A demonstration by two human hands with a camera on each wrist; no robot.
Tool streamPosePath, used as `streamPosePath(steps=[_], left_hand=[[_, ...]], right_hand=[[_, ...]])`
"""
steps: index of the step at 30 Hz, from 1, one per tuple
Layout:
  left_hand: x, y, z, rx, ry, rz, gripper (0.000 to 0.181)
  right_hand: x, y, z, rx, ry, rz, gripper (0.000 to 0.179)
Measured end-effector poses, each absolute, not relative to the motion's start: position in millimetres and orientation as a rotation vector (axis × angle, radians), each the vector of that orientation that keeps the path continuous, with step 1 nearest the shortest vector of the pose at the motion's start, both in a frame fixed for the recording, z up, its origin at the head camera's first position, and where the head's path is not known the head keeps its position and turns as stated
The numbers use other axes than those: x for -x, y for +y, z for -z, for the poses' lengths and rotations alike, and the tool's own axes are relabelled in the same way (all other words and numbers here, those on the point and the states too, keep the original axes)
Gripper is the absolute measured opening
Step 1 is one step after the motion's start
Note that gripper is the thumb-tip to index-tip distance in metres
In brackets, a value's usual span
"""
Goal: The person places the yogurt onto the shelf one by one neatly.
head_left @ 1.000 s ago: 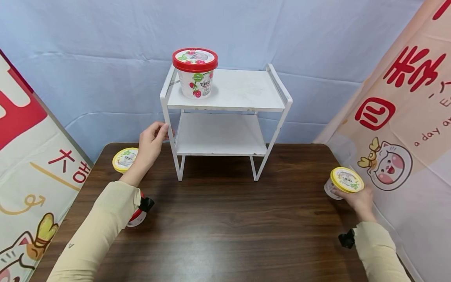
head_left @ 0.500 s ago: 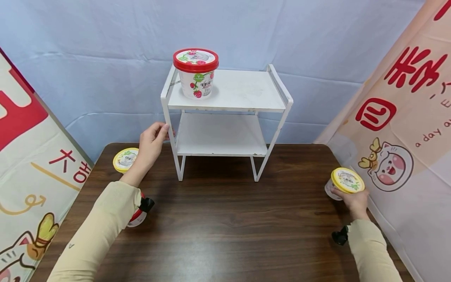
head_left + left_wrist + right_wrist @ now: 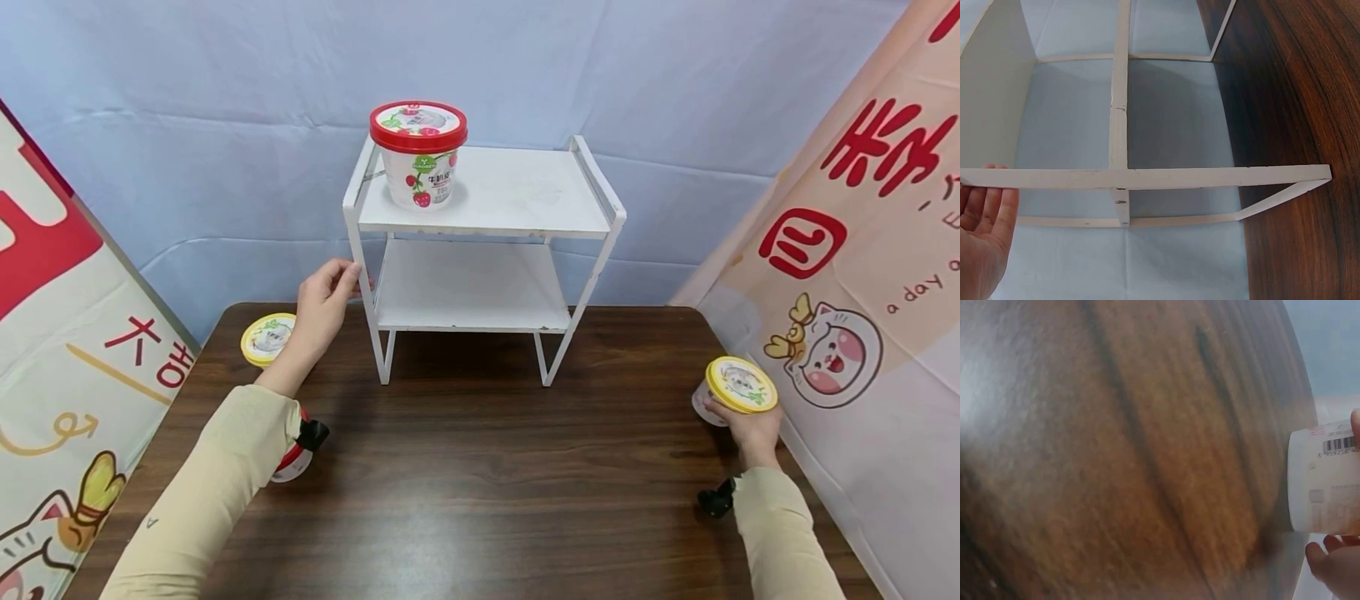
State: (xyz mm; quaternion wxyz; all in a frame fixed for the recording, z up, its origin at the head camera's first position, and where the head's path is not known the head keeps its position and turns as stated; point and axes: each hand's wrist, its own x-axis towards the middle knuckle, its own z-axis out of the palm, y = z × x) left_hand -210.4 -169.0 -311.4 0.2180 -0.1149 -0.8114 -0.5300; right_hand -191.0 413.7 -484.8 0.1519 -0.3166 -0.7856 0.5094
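My left hand (image 3: 322, 307) grips the left front post of a white two-tier shelf rack (image 3: 472, 287); the left wrist view has its fingers (image 3: 992, 212) passing behind the white bar (image 3: 1060, 179). At the table's right side my right hand (image 3: 756, 433) holds a paper tub with a yellow lid (image 3: 742, 385), thumb on its near side. Its barcode side faces the right wrist view, where the tub (image 3: 1319, 484) is partly cut off by the frame edge. A larger tub with a red lid and strawberry print (image 3: 420, 171) stands on the top shelf, at the left.
Behind my left arm stand another yellow-lidded tub (image 3: 266, 337) and a red-lidded tub (image 3: 292, 463), both partly hidden. The dark wooden table (image 3: 510, 483) is bounded by a pale blue cloth (image 3: 712, 100) behind and printed banners (image 3: 828, 333) at the sides.
My right wrist and forearm have swung inward to the left while the hand keeps hold of the yellow-lidded tub, which stays nearly in place. The left hand stays on the rack.
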Motion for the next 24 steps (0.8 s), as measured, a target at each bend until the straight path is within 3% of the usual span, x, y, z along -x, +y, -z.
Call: streamPosePath(steps=[24], left_hand=[[209.3, -169.3, 310.0, 0.321, -2.253, 1.467, 0.028]], right_hand=[[188.7, 412.2, 488.8, 0.822, -2.190, -1.423, 0.098]])
